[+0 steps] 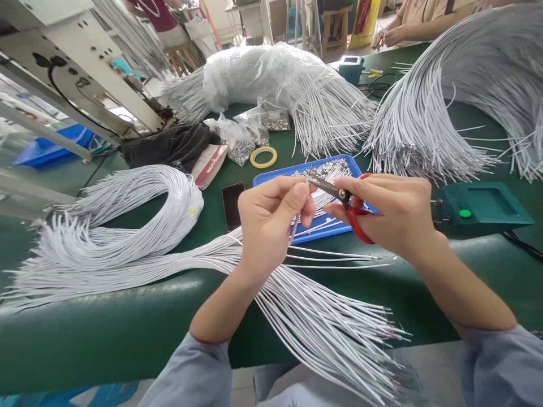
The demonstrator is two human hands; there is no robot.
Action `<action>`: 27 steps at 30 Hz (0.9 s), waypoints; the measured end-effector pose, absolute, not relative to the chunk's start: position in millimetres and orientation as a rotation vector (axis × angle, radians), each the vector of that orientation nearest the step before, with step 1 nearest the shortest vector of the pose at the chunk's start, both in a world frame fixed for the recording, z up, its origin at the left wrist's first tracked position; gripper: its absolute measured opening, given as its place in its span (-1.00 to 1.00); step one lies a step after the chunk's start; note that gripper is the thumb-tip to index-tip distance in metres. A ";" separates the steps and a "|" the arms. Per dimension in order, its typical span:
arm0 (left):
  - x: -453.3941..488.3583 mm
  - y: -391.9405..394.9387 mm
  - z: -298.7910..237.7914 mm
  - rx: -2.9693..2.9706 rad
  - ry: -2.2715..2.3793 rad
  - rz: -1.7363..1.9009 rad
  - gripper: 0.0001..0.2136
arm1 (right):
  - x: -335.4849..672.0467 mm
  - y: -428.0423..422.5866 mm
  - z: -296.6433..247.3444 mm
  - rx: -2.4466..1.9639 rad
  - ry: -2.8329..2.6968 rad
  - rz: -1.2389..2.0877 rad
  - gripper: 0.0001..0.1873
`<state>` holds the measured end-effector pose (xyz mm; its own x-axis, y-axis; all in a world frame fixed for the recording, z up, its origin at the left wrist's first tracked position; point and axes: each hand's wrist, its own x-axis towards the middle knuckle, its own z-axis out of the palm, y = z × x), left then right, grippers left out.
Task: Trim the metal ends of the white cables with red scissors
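My left hand (271, 217) pinches one thin white cable (297, 223) upright between thumb and forefinger. My right hand (390, 212) is closed on red-handled scissors (354, 212), whose dark blades reach left to the cable's tip. Both hands hover over a blue tray (271, 178) holding small metal terminals. A bundle of white cables (322, 322) runs under my left wrist and hangs off the table's front edge toward my lap.
A coiled white cable bundle (139, 215) lies at left, more bundles (445, 102) at back and right. A phone (232, 203), tape roll (263, 156), bags of terminals (241, 141), a green device (483, 206) and a grey machine (85, 62) stand around. Another person's hands (388, 37) are at the far edge.
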<state>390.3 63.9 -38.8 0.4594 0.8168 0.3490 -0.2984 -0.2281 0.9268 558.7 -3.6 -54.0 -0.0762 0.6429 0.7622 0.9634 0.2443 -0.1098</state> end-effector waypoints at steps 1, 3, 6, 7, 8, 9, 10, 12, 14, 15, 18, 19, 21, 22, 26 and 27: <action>390.2 64.1 -38.4 1.455 0.486 1.111 -0.77 | 558.5 -3.9 -53.8 -1.478 -1.809 -0.562 -0.69; 390.2 64.5 -37.4 1.463 0.480 1.108 -0.75 | 558.0 -4.6 -52.5 -1.480 -1.819 -0.554 -0.68; 390.1 64.8 -36.3 1.467 0.478 1.098 -0.75 | 557.5 -5.8 -49.5 -1.500 -1.827 -0.536 -0.66; 390.1 64.9 -36.1 1.464 0.481 1.096 -0.76 | 557.6 -6.1 -48.5 -1.507 -1.836 -0.525 -0.64; 390.0 65.0 -36.0 1.461 0.485 1.096 -0.76 | 557.8 -6.4 -47.7 -1.510 -1.848 -0.514 -0.63; 390.0 65.1 -36.0 1.457 0.490 1.096 -0.76 | 558.3 -6.5 -47.2 -1.505 -1.861 -0.502 -0.63; 389.9 65.2 -36.1 1.455 0.495 1.097 -0.76 | 558.9 -6.6 -47.0 -1.495 -1.874 -0.491 -0.62; 389.7 65.6 -36.4 1.453 0.495 1.095 -0.76 | 560.2 -6.5 -47.1 -1.473 -1.895 -0.471 -0.62; 389.6 66.1 -36.7 1.450 0.479 1.087 -0.78 | 561.1 -6.6 -47.5 -1.482 -1.902 -0.461 -0.60; 389.5 66.4 -36.7 1.448 0.470 1.083 -0.79 | 561.3 -6.7 -47.5 -1.495 -1.904 -0.461 -0.58; 389.5 67.2 -36.8 1.447 0.474 1.078 -0.79 | 560.8 -7.5 -47.1 -1.512 -1.909 -0.476 -0.56; 389.5 67.5 -36.9 1.449 0.483 1.079 -0.79 | 560.4 -7.8 -46.9 -1.506 -1.912 -0.483 -0.56; 389.8 68.2 -37.0 1.454 0.498 1.079 -0.78 | 559.5 -8.5 -46.6 -1.503 -1.913 -0.509 -0.57; 390.0 68.6 -37.2 1.454 0.500 1.079 -0.78 | 559.1 -8.8 -46.5 -1.504 -1.915 -0.528 -0.58; 391.0 69.9 -37.9 1.427 0.477 1.074 -0.81 | 557.0 -10.3 -46.7 -1.506 -1.935 -0.591 -0.59; 391.1 70.1 -37.9 1.420 0.474 1.076 -0.82 | 556.4 -10.8 -46.6 -1.520 -1.941 -0.604 -0.58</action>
<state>391.1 70.1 -37.9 0.4839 0.8132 0.3233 -0.3108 -0.1856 0.9322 556.4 -10.8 -46.6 -0.1694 0.7002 0.6935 0.9701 0.2427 -0.0080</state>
